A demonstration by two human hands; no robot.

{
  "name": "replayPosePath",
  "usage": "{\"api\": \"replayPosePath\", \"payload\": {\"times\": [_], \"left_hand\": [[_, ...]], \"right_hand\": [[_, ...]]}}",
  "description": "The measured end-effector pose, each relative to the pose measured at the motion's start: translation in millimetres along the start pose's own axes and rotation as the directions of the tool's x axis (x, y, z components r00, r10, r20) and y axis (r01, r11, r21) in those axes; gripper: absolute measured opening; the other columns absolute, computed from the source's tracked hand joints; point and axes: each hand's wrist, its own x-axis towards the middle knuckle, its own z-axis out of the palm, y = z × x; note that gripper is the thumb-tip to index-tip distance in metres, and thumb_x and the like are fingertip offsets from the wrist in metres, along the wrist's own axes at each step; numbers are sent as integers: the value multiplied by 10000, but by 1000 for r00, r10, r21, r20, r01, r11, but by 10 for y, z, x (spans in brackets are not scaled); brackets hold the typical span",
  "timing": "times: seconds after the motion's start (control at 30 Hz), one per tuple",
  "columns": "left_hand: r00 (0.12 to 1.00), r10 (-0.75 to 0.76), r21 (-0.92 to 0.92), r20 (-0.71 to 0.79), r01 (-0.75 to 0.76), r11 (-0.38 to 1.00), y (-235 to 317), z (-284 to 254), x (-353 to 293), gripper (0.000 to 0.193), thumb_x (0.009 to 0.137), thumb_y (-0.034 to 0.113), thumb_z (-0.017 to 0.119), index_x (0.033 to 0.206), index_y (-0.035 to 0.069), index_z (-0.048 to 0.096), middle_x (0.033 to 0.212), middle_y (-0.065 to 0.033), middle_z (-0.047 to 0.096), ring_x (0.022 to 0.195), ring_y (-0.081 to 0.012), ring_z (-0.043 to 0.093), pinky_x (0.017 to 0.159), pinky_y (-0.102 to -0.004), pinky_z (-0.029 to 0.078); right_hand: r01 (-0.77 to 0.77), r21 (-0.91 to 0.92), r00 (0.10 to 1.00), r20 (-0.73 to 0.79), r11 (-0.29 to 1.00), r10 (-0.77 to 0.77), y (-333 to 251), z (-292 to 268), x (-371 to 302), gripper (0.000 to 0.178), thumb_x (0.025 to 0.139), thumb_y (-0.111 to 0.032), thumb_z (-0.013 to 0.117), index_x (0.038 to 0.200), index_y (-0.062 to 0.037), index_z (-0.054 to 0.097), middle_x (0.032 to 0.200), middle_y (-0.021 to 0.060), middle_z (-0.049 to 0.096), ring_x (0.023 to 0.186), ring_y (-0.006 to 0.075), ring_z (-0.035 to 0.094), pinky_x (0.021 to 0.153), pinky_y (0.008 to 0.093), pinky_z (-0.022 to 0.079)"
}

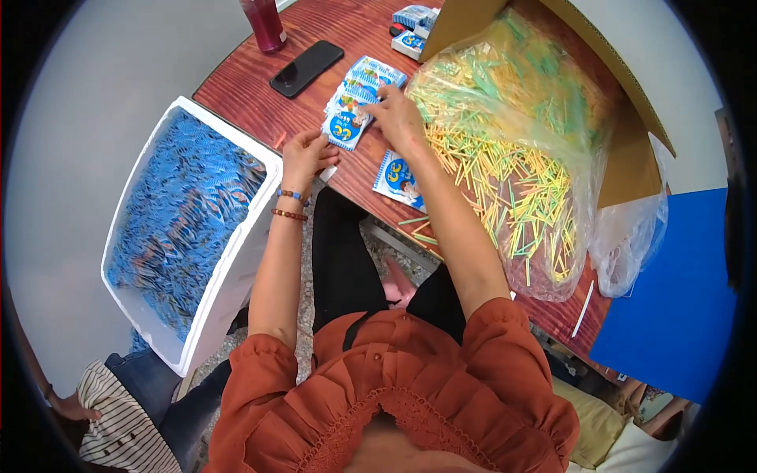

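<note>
A fanned row of small blue-and-white packets (347, 126) lies on the wooden table ahead of me. At its right edge, my right hand (397, 118) has its fingertips on the packets, gripping their edge. My left hand (303, 162) rests by the table's front edge, just left of the nearest packet; its fingers are loosely bent and apart, with nothing visible in them. Below my right wrist lies a single matching packet (397, 180), partly covered by my forearm. Beside my left hand is a small white scrap (328, 173).
A white foam box (272, 169) full of blue wrappers stands left. Right, a clear bag (505, 118) spills yellow, green and orange sticks beside a cardboard box (631, 169). A black phone (306, 68), red drink bottle (264, 25) and small boxes (408, 43) lie farther back. Another person's hand (75, 408) is lower left.
</note>
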Motion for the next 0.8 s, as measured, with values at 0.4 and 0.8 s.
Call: {"api": "replayPosePath", "payload": {"times": [0.4, 0.8], "left_hand": [[988, 133, -71, -80, -139, 988, -9, 24, -53, 312, 920, 125, 569, 1155, -66, 496, 921, -145, 625, 799, -223, 676, 690, -344, 599], [884, 195, 29, 424, -229, 973, 135, 1245, -647, 214, 845, 174, 700, 964, 4, 648, 854, -8, 654, 734, -60, 585, 639, -206, 468]], "right_hand": [[26, -197, 998, 53, 980, -16, 472, -819, -957, 289, 699, -276, 753, 752, -24, 622, 762, 121, 640, 712, 251, 608, 635, 362, 448], [13, 502, 981, 162, 865, -109, 620, -1363, -1098, 133, 848, -134, 661, 900, -12, 665, 764, -7, 629, 707, 52, 565, 590, 208, 444]]}}
